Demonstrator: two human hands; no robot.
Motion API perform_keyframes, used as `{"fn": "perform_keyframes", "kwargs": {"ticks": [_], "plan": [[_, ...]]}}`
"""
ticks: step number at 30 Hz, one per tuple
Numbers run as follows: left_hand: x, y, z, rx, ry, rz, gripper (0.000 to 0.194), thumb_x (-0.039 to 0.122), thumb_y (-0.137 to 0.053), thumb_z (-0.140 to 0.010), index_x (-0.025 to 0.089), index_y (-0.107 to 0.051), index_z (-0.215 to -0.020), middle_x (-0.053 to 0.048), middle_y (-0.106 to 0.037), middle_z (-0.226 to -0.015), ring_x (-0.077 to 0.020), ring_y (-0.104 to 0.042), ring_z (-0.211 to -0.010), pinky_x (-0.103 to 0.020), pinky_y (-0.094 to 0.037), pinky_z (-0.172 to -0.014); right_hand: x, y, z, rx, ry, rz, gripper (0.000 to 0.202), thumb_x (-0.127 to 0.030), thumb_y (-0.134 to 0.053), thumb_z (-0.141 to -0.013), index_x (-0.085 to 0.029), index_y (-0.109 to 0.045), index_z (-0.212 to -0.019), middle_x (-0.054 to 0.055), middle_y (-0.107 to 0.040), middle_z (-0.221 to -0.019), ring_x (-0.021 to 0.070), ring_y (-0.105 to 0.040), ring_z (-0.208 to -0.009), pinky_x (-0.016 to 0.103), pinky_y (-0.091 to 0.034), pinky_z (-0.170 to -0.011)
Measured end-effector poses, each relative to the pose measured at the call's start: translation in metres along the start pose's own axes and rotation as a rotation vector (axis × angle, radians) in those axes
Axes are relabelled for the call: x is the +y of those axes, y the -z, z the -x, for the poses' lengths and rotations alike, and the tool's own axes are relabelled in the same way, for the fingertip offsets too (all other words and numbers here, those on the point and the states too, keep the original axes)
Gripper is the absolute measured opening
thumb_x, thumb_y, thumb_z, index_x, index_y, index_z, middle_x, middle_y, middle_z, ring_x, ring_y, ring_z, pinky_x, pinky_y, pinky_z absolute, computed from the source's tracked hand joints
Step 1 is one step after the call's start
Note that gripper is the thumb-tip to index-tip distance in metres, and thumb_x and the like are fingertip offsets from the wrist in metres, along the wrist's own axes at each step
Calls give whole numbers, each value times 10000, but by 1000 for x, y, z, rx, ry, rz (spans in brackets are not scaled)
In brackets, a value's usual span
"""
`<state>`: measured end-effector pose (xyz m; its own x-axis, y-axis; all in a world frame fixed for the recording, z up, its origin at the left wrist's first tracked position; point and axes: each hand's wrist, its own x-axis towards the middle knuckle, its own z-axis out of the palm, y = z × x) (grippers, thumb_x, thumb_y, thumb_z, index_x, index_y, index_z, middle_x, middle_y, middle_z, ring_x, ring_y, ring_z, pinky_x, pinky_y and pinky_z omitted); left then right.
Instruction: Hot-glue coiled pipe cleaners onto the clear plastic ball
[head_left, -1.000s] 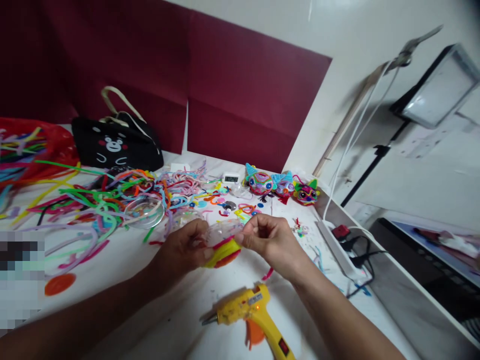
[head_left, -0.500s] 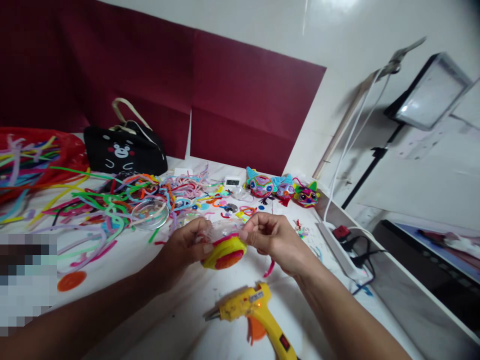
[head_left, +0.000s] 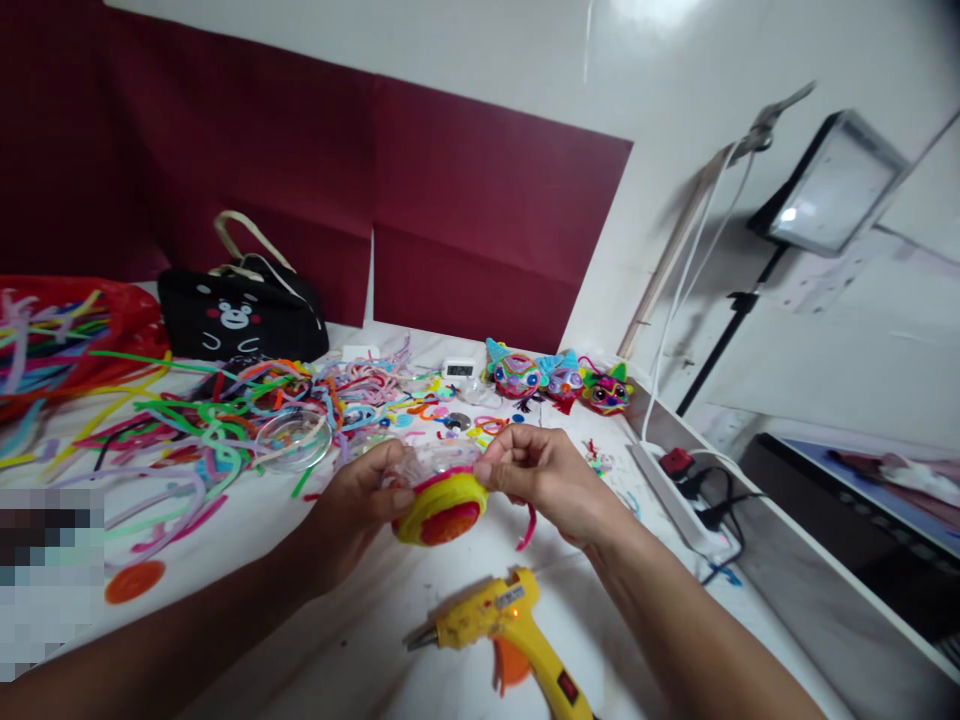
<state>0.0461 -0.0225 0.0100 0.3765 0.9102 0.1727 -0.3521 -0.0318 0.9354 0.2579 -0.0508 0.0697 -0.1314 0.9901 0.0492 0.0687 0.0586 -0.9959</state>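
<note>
Both hands hold a round craft piece (head_left: 448,508) above the table, coiled in yellow with a pink rim and an orange-red middle, clear plastic (head_left: 439,458) behind it. My left hand (head_left: 367,490) grips its left side, thumb in front. At the upper right edge, my right hand (head_left: 536,478) pinches a pink pipe cleaner, whose loose end (head_left: 528,528) hangs below the fingers. The fingertips partly hide where the strip meets the rim. Below them a yellow glue gun (head_left: 495,625) lies with its nozzle pointing left and a small light glowing.
Loose pipe cleaners (head_left: 225,420) and a clear round dish (head_left: 294,440) spread over the left. Behind are a black bag (head_left: 240,315), a small digital clock (head_left: 459,371) and finished animal-face crafts (head_left: 517,372). A power strip (head_left: 686,500) runs along the right edge; an orange disc (head_left: 135,581) lies left.
The craft piece has tilted slightly so more of its yellow and orange face shows. Both hands keep their hold. The whole view has shifted a little.
</note>
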Motion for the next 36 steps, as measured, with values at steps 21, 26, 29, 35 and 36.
{"fn": "perform_keyframes", "kwargs": {"ticks": [21, 26, 29, 35, 36], "plan": [[0, 3, -2, 11, 53, 121, 421, 380, -992, -530, 220, -779, -856, -11, -786, -822, -172, -690, -721, -236, -550, -648, 7, 3, -5, 48, -131, -170, 649, -219, -1018, -415, -184, -650, -949, -62, -652, -875, 36, -513, -476, 210, -394, -443], [-1, 3, 0, 13, 62, 141, 428, 379, -985, -533, 217, -773, -867, -10, -781, -823, -171, -689, -723, -236, -547, -650, 8, 5, -10, -104, -192, -207, 564, -371, -1027, -444, -152, -702, -850, -64, -668, -715, 21, -488, -404, 188, -376, -415], [-5, 7, 0, 5, 72, 138, 390, 383, -953, -583, 211, -749, -867, -9, -769, -815, -175, -669, -711, -243, -528, -636, 10, 6, -12, -170, -222, -247, 543, -426, -1027, -439, -150, -676, -750, -78, -637, -567, 33, -496, -380, 177, -364, -406], [-12, 10, -2, 4, 85, 143, 342, 351, -893, -666, 193, -669, -870, -14, -724, -796, -170, -637, -674, -261, -512, -621, 13, 6, -13, -195, -253, -265, 588, -470, -1034, -402, -159, -648, -717, -89, -629, -505, 34, -508, -375, 162, -387, -414], [-12, 10, -2, 1, 91, 147, 354, 349, -898, -661, 187, -658, -864, -17, -719, -798, -173, -640, -682, -264, -517, -628, 14, 6, -13, -198, -253, -262, 591, -475, -1033, -399, -161, -642, -711, -90, -628, -501, 33, -505, -373, 161, -384, -413]]}}
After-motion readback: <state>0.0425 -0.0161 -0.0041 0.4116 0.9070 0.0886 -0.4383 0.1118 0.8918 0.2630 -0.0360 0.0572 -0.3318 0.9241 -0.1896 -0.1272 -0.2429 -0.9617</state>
